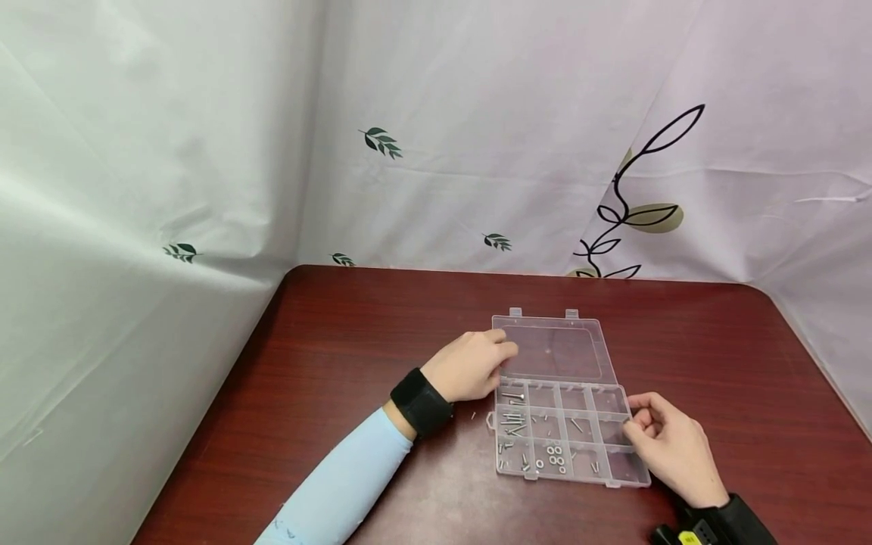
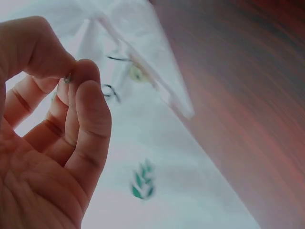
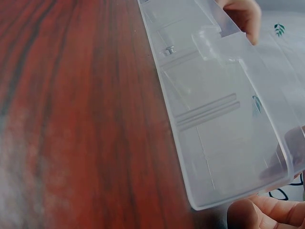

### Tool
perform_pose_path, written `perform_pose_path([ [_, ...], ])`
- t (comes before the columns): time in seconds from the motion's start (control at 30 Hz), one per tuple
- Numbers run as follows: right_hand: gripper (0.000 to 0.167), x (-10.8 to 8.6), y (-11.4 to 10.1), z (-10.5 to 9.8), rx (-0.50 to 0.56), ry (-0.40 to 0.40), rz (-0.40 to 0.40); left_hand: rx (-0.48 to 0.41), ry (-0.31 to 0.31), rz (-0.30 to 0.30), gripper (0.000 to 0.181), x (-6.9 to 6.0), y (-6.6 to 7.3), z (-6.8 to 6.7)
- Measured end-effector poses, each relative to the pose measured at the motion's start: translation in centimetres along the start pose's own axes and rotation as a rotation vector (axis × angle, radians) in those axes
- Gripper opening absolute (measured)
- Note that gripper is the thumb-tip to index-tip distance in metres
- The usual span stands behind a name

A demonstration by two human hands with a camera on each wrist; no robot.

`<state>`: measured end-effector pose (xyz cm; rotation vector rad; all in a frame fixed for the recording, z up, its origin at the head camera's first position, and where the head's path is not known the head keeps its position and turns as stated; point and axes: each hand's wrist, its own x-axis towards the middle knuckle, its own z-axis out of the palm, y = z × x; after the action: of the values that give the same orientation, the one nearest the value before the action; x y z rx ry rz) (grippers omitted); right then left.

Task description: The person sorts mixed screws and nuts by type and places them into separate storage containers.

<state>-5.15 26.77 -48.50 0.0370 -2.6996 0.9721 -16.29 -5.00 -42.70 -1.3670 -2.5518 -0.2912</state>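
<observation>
A clear plastic compartment box (image 1: 545, 478) lies on the table with its lid (image 1: 555, 352) folded back. Screws (image 1: 512, 418) lie in its left compartments, and ring-shaped nuts or washers (image 1: 555, 454) in the front row. Above the box's left side, my left hand (image 1: 470, 365) pinches a small metal piece (image 2: 67, 78) between thumb and fingertips. Most of that piece is hidden, so its kind cannot be made out. At the box's right edge, my right hand (image 1: 677, 450) grips the side wall with thumb and curled fingers.
A tiny loose metal piece (image 1: 473, 415) lies on the dark red wooden table (image 1: 327, 363), left of the box. White cloth (image 1: 443, 189) printed with leaves hangs behind the table and along its left side.
</observation>
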Motion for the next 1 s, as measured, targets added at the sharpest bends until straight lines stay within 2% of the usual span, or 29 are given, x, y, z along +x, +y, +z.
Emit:
perform_pose_path([
  [0.13,0.025,0.0,0.1,0.0,-0.001,0.001,0.004,-0.038,-0.014,0.071,0.017,0.5,1.8,-0.4],
  [0.27,0.025,0.0,0.1,0.0,-0.002,-0.006,0.011,-0.048,-0.061,0.122,0.015,1.1,3.9,-0.6],
  [0.47,0.025,0.0,0.1,0.0,-0.005,-0.012,0.017,-0.021,-0.128,0.218,0.016,2.5,7.1,-0.6],
  [0.6,0.025,0.0,0.0,0.0,-0.003,-0.007,0.012,0.008,-0.15,0.28,0.017,3.1,8.9,-0.9],
  [0.83,0.024,0.0,0.2,-0.1,0.004,-0.013,0.011,0.073,-0.193,0.327,0.016,4.0,11.1,-1.5],
  [1.0,0.024,-0.1,0.2,-0.1,0.012,-0.029,0.001,0.068,-0.177,0.35,0.012,4.0,11.9,-1.3],
])
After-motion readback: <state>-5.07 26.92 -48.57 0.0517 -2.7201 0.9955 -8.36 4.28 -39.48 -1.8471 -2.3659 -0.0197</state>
